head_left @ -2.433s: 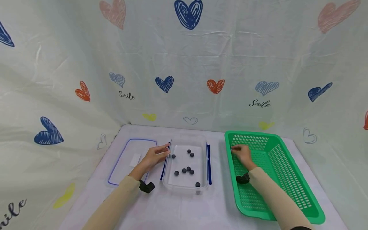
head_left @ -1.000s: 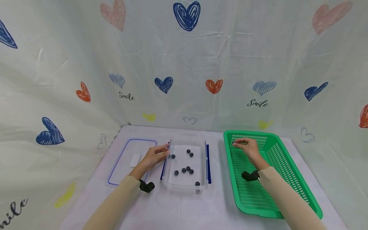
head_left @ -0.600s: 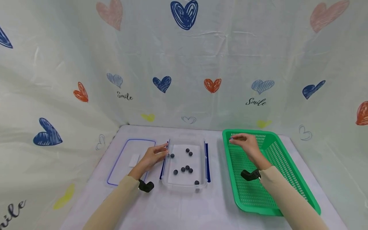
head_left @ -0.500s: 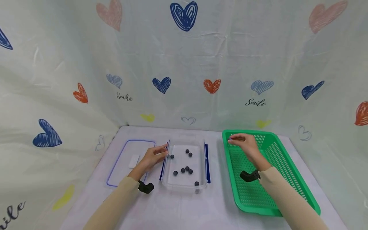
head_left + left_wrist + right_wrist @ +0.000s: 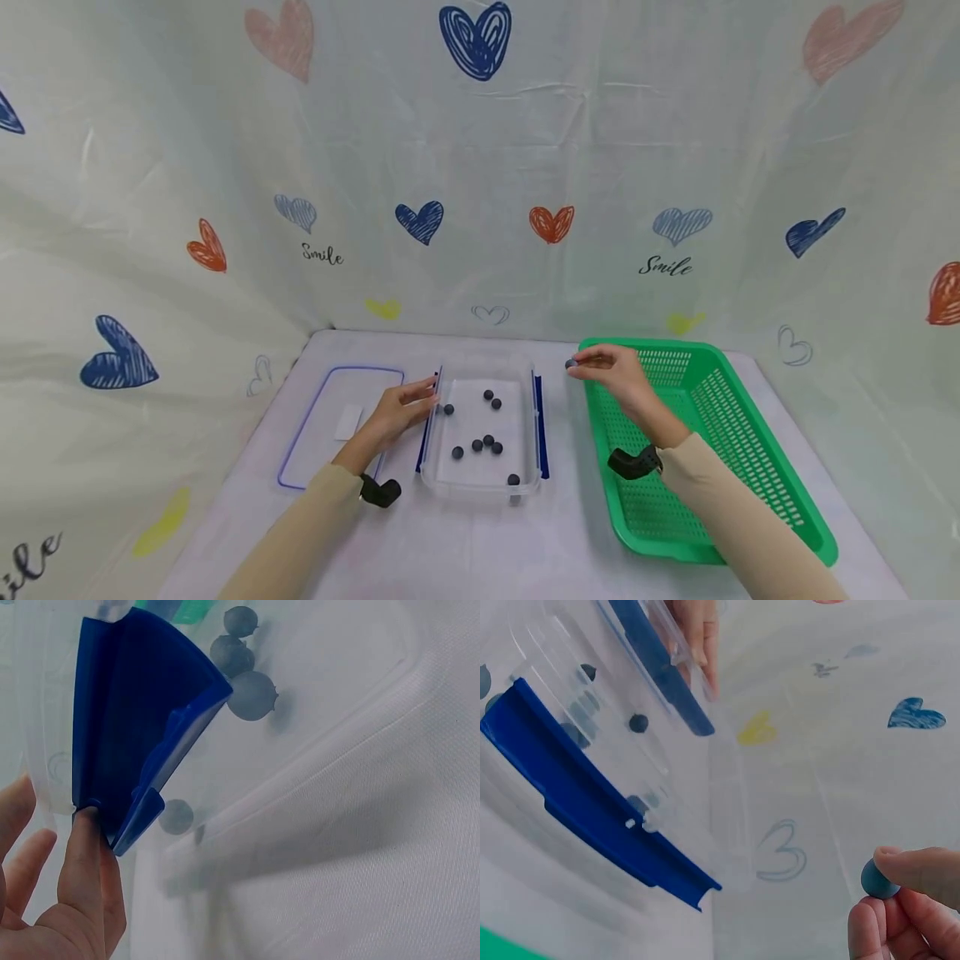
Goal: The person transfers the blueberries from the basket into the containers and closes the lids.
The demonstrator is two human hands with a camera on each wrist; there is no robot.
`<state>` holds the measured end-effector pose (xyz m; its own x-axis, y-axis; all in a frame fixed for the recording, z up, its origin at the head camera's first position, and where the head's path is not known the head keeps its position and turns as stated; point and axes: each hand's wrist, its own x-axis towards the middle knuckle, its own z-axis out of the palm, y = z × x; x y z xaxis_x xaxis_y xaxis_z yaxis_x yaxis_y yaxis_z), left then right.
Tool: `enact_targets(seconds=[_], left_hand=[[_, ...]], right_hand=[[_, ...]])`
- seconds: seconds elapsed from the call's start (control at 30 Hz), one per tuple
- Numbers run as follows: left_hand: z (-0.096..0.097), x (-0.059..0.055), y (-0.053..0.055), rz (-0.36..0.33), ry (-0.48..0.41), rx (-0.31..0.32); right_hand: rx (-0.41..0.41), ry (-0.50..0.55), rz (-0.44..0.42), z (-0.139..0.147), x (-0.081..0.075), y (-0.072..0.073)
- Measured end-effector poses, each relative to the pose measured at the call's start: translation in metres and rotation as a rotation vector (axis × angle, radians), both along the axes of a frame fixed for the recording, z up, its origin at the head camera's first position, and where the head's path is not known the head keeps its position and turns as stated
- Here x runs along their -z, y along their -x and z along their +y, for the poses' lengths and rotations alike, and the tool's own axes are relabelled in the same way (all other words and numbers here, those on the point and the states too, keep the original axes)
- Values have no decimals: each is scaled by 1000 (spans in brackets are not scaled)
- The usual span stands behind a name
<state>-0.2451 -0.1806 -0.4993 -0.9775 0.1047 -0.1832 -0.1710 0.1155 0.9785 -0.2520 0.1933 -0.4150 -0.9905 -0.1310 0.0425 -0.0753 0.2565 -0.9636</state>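
Note:
My right hand (image 5: 617, 375) pinches one blueberry (image 5: 880, 879) between thumb and fingertips, at the far left rim of the green basket (image 5: 795, 508). Left of it stands a clear plastic container (image 5: 480, 487), lidless, its blue side latches (image 5: 600, 802) hanging down. Several loose blueberries (image 5: 497, 448) lie inside it, some grouped in the middle. My left hand (image 5: 397, 415) holds the container's left side, and in the left wrist view its fingertips are at the end of the blue latch (image 5: 135, 727).
A clear lid with a blue-edged rim (image 5: 330, 379) lies flat on the left, partly behind the left forearm, with a small white rectangle (image 5: 348, 422) on it. White cloth covers the table (image 5: 480, 550). A heart-printed sheet (image 5: 480, 150) hangs behind.
My right hand has risen from inside the green basket and moved left to its rim, bringing a blueberry into sight. My left hand stays at the container's side.

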Motion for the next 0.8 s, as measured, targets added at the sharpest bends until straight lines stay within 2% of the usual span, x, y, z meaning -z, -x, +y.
enact_targets(seconds=[0.2,0.53,0.8], left_hand=[[0,-1,0,-6,7,-13],[2,2,-1,5,6,4],[5,0,0,-8,7,-59]], right_hand=[[-37,-17,1,-21,1,1],[-79,-60,1,-49,13,2],[-109,-165,60,-67,24,5]])
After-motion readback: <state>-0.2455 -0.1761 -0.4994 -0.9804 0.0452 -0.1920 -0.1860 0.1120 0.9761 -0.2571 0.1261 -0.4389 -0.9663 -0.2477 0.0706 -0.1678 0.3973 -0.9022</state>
